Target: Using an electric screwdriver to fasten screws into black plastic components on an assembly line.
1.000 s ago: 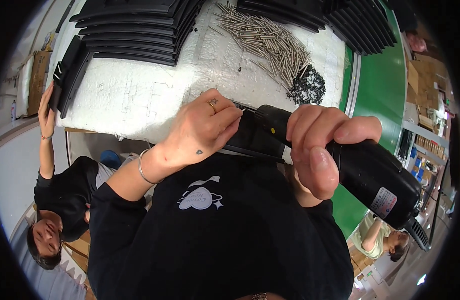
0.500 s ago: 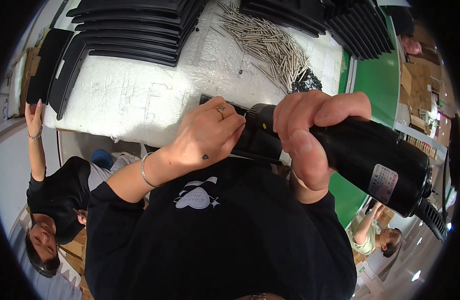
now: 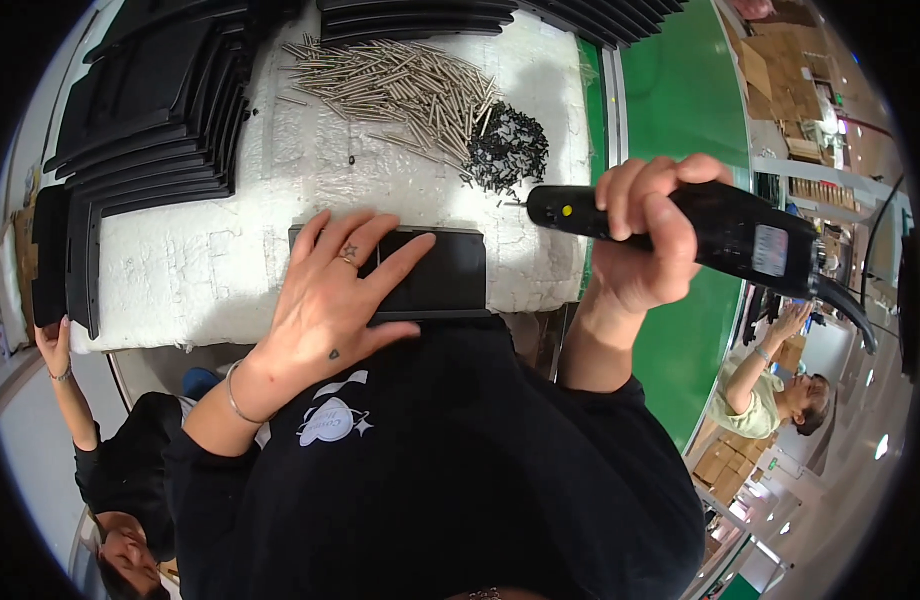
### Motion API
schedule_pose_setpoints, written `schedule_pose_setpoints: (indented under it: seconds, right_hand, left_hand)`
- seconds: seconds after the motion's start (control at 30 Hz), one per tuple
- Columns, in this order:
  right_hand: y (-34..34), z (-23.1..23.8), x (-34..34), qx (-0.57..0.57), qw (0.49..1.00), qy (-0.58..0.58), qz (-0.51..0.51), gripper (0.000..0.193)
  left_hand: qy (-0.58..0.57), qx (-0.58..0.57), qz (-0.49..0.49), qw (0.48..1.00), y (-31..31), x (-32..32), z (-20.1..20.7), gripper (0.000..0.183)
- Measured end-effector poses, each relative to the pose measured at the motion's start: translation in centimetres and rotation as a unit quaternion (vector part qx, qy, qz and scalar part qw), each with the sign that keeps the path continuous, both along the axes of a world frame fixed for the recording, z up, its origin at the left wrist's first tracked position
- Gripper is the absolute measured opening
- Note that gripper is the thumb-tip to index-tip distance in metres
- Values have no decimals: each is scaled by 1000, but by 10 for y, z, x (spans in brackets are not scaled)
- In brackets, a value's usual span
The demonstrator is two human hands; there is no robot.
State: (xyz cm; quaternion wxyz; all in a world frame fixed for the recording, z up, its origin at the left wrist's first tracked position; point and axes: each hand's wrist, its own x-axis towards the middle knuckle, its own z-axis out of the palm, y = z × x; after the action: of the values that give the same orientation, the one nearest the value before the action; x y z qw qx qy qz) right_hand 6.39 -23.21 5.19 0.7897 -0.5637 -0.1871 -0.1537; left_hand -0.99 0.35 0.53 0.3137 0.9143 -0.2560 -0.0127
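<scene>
My left hand lies with fingers spread on a flat black rectangular part at the table's near edge. To the right, my right hand is wrapped round a black electric screwdriver with a cord at its rear end. The thin bit points left, its tip just below a heap of small black screws. Left of those screws spreads a pile of slim silver metal pins.
Stacked black curved panels fill the table's far left, with more black panels at the far edge. White padding covers the table. A co-worker's hand touches black parts at left. Green surface lies to the right.
My left hand has opened from a pinch beside the screwdriver's tip and now lies on the part. The screwdriver has lifted off the part and turned toward the screws. The view has shifted.
</scene>
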Motion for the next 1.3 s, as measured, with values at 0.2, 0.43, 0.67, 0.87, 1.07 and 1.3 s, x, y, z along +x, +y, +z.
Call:
schedule_pose_setpoints:
  seconds: [0.2, 0.43, 0.67, 0.87, 1.07, 1.3]
  right_hand:
    - [-1, -18, 1, 3, 998, 34, -51, 32]
    - [-11, 13, -12, 91, 995, -27, 31, 35]
    - [-13, 23, -20, 132, 980, -74, 129, 36]
    - [-12, 26, -19, 114, 973, -77, 185, 36]
    - [-1, 28, -25, 95, 979, -80, 160, 36]
    - [1, 29, -29, 20, 965, -119, 231, 37]
  left_hand:
    - [21, -3, 2, 1000, -14, 5, -9, 77]
    - [-62, -83, -10, 995, -33, 41, -2, 56]
    - [-115, -203, -12, 972, -48, 51, -5, 23]
    - [-144, -182, 4, 973, -41, 50, 3, 22]
    - [-135, -198, -32, 970, -39, 45, -4, 32]
    - [-246, -158, -110, 950, -39, 38, -2, 41]
